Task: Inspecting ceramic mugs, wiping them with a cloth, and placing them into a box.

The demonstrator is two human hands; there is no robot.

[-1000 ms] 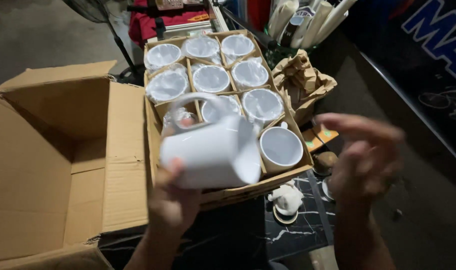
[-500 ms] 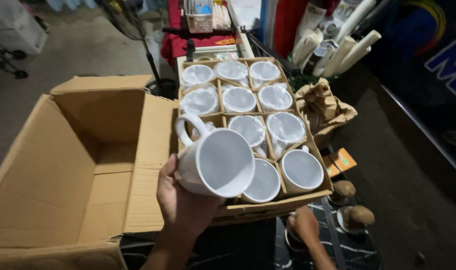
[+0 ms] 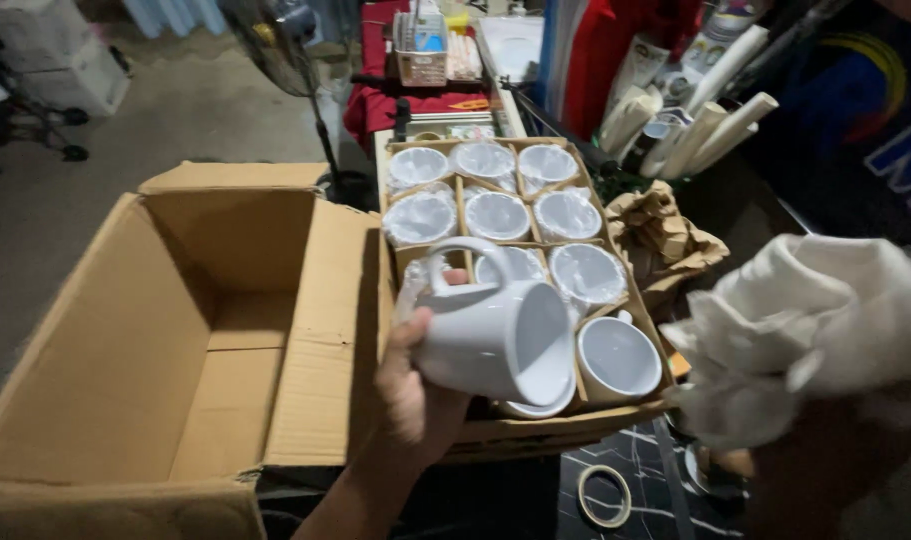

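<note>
A plain white ceramic mug (image 3: 495,340) is held in the left hand (image 3: 407,385), whose grip is closed about the mug's base end, the thumb pressed near the looped handle, which stands upward. The mug is tipped on its side: its long axis runs from the grip out toward the right and slightly downward, so the open mouth faces away from the palm and toward the other hand.

The right hand (image 3: 825,450) is seen at the lower right, mostly hidden under a crumpled white cloth or paper wad (image 3: 810,335); the wad appears to be bunched in that grip, though the fingers themselves are blurred and covered. The wad lies to the right of the mug's mouth, near but apart from it, level with or just above it.

Directly behind and below the held mug a shallow brown cardboard tray with dividers (image 3: 535,435) is seen, its cells filled with more white mugs (image 3: 495,213), several in thin plastic. To the left of the left grip a large open brown cardboard box (image 3: 175,340) stands.
</note>
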